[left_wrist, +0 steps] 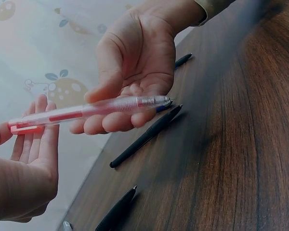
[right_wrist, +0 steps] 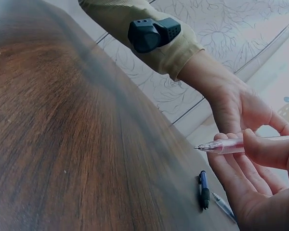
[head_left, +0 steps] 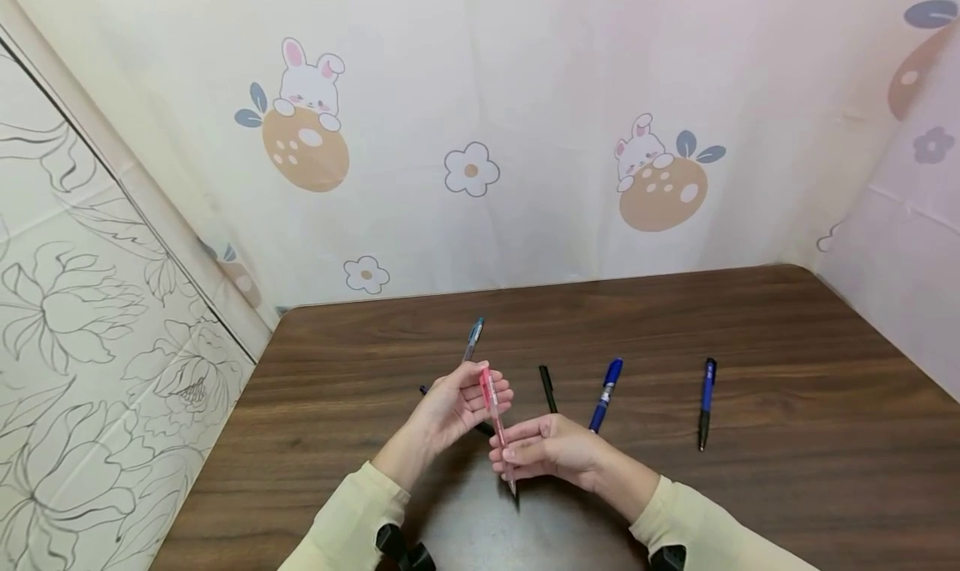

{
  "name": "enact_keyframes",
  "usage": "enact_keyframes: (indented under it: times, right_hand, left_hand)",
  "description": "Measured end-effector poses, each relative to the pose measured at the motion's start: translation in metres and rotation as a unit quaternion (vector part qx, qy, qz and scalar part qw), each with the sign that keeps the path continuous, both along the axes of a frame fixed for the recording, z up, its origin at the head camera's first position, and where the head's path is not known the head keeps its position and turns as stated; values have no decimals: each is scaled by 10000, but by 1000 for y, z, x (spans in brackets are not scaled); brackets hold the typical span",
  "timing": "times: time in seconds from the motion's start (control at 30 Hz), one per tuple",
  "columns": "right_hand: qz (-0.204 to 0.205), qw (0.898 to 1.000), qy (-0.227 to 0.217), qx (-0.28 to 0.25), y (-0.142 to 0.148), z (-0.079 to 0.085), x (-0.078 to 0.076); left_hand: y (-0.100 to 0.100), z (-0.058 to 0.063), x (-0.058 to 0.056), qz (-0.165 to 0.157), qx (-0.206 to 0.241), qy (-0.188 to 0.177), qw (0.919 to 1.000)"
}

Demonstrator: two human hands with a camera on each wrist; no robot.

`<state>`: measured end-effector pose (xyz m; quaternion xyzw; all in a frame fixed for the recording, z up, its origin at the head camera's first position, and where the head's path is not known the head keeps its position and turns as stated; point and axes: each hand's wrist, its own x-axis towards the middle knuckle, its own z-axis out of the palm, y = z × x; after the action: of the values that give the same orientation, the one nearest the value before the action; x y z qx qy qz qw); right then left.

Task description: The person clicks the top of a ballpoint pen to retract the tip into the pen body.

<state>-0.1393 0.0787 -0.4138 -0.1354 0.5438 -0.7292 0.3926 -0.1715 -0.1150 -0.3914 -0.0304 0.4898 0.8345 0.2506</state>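
Observation:
A pink ballpoint pen (head_left: 492,404) with a clear barrel is held between both hands above the table, its metal tip pointing down toward me. My left hand (head_left: 452,408) holds the pink clicker end, thumb at the very top and fingers behind the barrel. Lower down, my right hand (head_left: 555,453) pinches the barrel near the tip between thumb and fingers. In the right wrist view the pen's writing point (right_wrist: 198,147) sticks out past the fingers. A dark pen (head_left: 483,428) lies partly hidden behind my left hand. Close to my right hand is a black pen (head_left: 548,388).
On the brown wooden table (head_left: 315,438) lie a clear pen with a teal top (head_left: 474,338), a blue pen (head_left: 606,394) and a blue-and-black pen (head_left: 707,404) at the right. A patterned curtain (head_left: 480,237) hangs behind the table's far edge.

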Motion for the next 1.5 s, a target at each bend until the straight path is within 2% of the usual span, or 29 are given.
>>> enact_keyframes:
  times: [0.57,0.83,1.33,1.5]
  right_hand:
    - [131,9999,-68,-47,-1,-5,1]
    - [203,9997,-51,-91,1,-7,1]
    - [178,9998,82,-16,0,-7,2]
    - [213,9997,69,55,0,-8,1]
  left_hand:
    - [-1,-4,2,113,141,-359,9992]
    - [-2,-4,3,128,-26,-460,9989]
    - [-5,0,5,-61,-246,-201,9995]
    - [-7,-1,9,7,-402,94,9991]
